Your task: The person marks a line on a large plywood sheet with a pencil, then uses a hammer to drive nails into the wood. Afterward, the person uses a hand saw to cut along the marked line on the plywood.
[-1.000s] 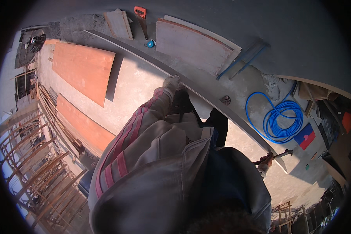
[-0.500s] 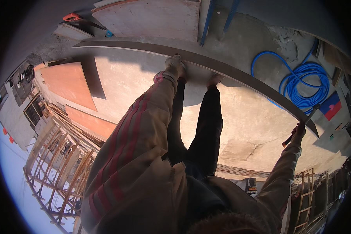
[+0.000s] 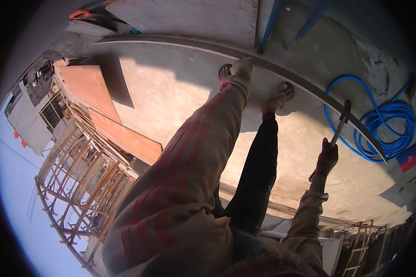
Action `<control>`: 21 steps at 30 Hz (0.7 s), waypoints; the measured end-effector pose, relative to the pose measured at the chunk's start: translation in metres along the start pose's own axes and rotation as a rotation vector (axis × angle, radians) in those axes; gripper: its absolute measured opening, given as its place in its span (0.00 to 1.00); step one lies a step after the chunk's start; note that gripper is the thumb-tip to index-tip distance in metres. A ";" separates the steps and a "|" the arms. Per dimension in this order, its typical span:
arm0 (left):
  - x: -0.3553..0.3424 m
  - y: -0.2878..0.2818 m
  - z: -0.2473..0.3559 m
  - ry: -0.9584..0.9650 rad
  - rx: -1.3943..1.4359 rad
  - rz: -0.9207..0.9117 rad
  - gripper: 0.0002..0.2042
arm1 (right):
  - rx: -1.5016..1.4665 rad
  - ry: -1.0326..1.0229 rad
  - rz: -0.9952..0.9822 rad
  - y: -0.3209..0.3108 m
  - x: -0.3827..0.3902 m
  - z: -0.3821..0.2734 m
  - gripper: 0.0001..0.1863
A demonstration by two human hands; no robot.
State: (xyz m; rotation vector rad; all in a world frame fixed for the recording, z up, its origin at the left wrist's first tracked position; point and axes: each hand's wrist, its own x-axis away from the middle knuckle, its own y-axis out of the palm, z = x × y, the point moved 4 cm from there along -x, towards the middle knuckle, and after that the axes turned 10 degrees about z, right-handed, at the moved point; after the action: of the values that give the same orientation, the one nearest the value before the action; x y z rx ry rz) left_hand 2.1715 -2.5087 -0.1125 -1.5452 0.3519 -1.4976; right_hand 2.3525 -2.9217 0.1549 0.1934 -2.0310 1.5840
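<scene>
Your right hand (image 3: 327, 157): fingers clamped around a metal-shafted, dark-headed hammer (image 3: 341, 124). Your left hand (image 3: 241, 69): at the long, narrow grey board (image 3: 289, 76), finger closure cannot be told. Board: crosswise, beyond your feet (image 3: 278, 98).

We see a metal-looking hammer (image 3: 342, 121), a matt board (image 3: 301, 82), wrinkled cloth sleeve (image 3: 185, 157), smooth plastic-looking hose (image 3: 393, 144), smooth wooden panel (image 3: 85, 85) and matt concrete floor (image 3: 319, 194).

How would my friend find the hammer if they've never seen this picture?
Find the long thin board stretching across the picture, then follow it rightward. Near its end, the right hand grips the hammer. Unlike the coiled blue hose nearby, it's straight with a dark head.
</scene>
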 end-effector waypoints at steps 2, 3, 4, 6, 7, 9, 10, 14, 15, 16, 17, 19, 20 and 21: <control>-0.026 -0.007 -0.001 0.118 0.009 -0.019 0.28 | -0.170 0.224 -0.199 0.024 0.063 -0.058 0.14; -0.021 0.003 0.012 0.111 0.037 -0.051 0.27 | -0.263 0.253 -0.223 0.034 0.088 -0.061 0.12; -0.017 0.003 0.019 0.100 0.067 -0.065 0.26 | -0.319 0.360 -0.300 0.045 0.109 -0.064 0.12; -0.015 0.000 0.041 0.096 0.109 -0.083 0.25 | -0.478 0.416 -0.487 0.061 0.147 -0.069 0.13; -0.016 -0.001 0.049 0.104 0.133 -0.091 0.24 | -0.408 0.296 -0.529 0.068 0.156 -0.067 0.13; -0.017 0.000 0.064 0.101 0.173 -0.124 0.23 | -0.411 0.340 -0.624 0.074 0.165 -0.067 0.13; -0.017 -0.001 0.069 0.100 0.178 -0.131 0.23 | -0.401 0.219 -0.613 0.078 0.168 -0.055 0.13; -0.032 -0.005 0.084 0.236 0.051 -0.173 0.25 | -0.328 0.274 -0.612 0.090 0.165 -0.045 0.12; -0.034 -0.001 0.087 0.299 0.024 -0.201 0.26 | -0.286 0.430 -0.611 0.085 0.166 -0.051 0.11; -0.039 -0.002 0.081 0.236 0.062 -0.202 0.25 | -0.301 0.469 -0.587 0.085 0.165 -0.051 0.11; -0.044 -0.002 0.074 0.174 0.100 -0.203 0.24 | -0.316 0.508 -0.563 0.085 0.164 -0.049 0.11; -0.043 -0.004 0.065 0.120 0.166 -0.220 0.23 | -0.353 0.548 -0.504 0.082 0.163 -0.047 0.10; -0.038 -0.012 0.059 0.123 0.196 -0.233 0.22 | -0.370 0.546 -0.472 0.079 0.162 -0.047 0.09; -0.036 -0.021 0.056 0.126 0.226 -0.246 0.22 | -0.387 0.543 -0.440 0.076 0.162 -0.046 0.09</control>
State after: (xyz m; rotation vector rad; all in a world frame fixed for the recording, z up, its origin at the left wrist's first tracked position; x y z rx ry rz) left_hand 2.2056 -2.4483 -0.1100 -1.3540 0.0604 -1.7654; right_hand 2.1993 -2.8212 0.1781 0.0479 -1.6713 0.8380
